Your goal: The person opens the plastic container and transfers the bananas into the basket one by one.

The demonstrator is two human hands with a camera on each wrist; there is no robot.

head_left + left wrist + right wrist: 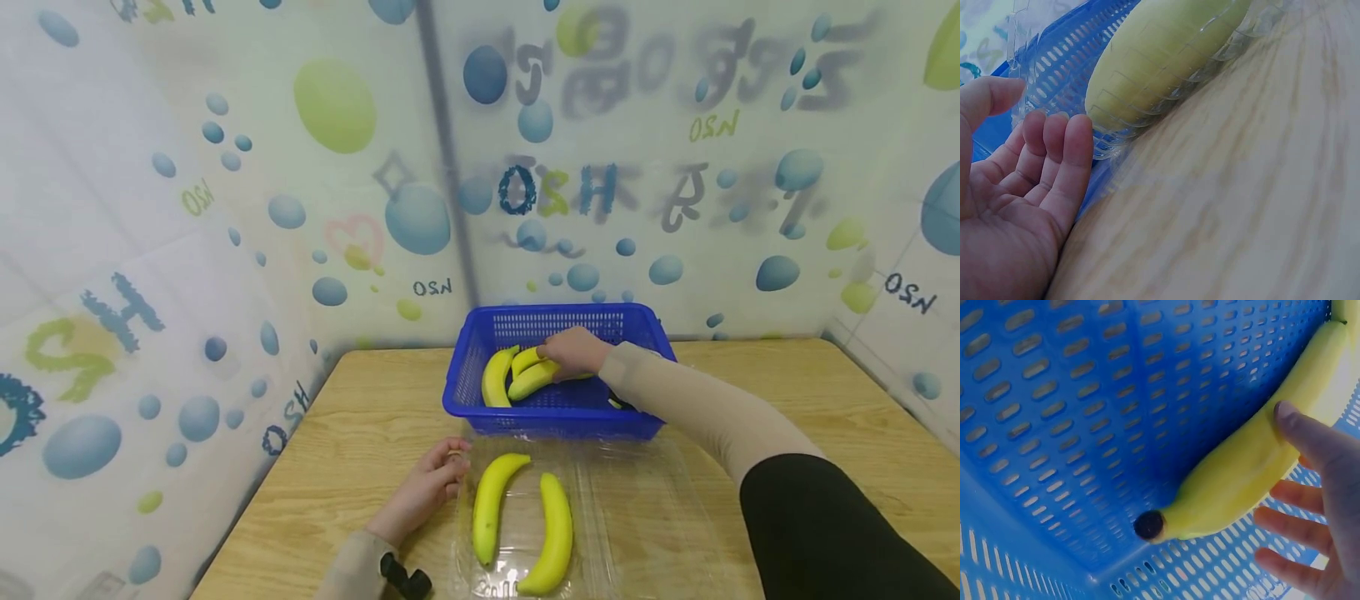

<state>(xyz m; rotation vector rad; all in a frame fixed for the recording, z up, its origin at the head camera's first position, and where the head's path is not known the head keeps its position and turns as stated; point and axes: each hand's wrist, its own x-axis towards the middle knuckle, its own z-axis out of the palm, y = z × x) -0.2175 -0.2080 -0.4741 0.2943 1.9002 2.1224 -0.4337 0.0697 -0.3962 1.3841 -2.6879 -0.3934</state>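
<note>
In the head view my right hand (576,350) is inside a blue perforated basket (555,414), gripping a yellow banana (1235,469). The right wrist view shows the thumb pressed on its near side and the fingers along the other. Beside it in the basket lies another banana (495,379) at the left. My left hand (423,492) rests at the left edge of a clear plastic clamshell box (592,508), fingers loosely bent, fingertips right at the wall. Two bananas, a left one (487,508) and a right one (555,533), lie in the box's left half.
The box stands in front of the basket on a wooden table (322,467). Its right half (652,517) lies flat to the side. A patterned sheet (337,208) with dots and letters hangs behind the table and at its sides.
</note>
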